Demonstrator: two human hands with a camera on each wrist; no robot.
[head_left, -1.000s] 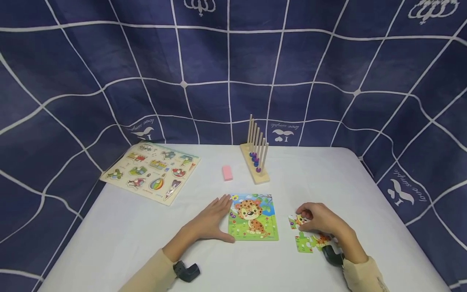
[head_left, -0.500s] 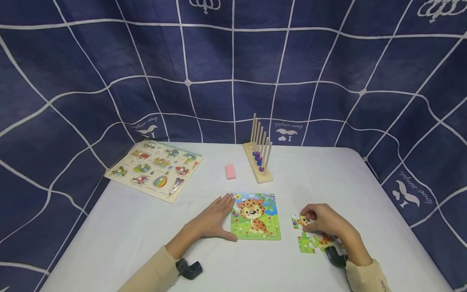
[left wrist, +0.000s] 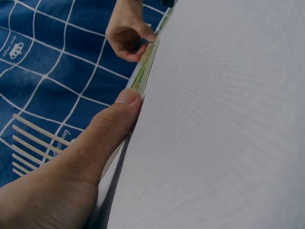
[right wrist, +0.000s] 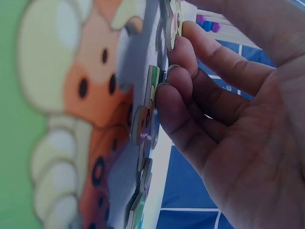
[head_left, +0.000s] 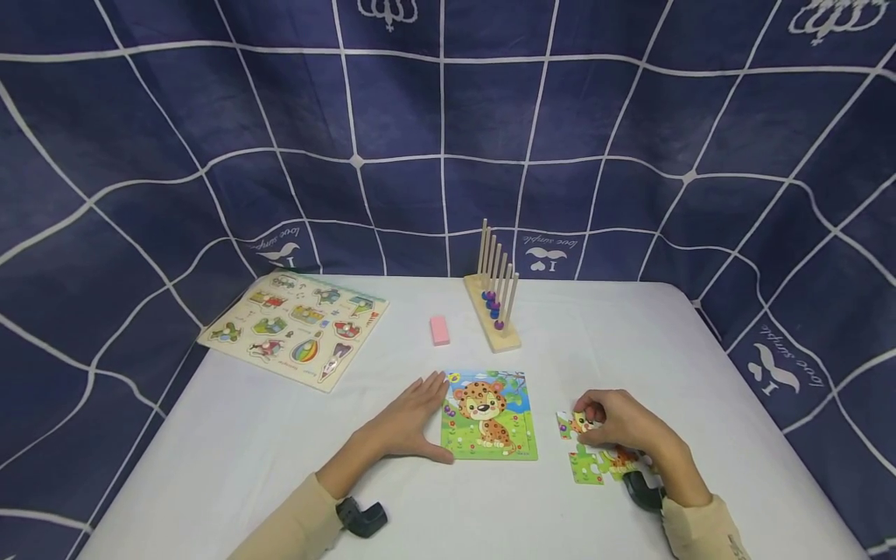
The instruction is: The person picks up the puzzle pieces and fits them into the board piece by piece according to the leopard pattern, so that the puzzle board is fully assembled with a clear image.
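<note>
In the head view a square jigsaw puzzle with a cartoon leopard cub lies flat on the white table. My left hand rests along its left side, fingers stretched out and thumb at the lower left corner. To the right, my right hand holds a puzzle piece between thumb and fingers, low at the table. Just below it lie a green puzzle piece and an orange-and-green one, partly hidden by the hand. In the right wrist view the curled fingers touch the edges of pieces.
A wooden peg puzzle board with vehicle shapes lies at the back left. Near the middle back are a pink block and a wooden peg stand with purple and blue beads. A dark blue checked cloth hangs around the table.
</note>
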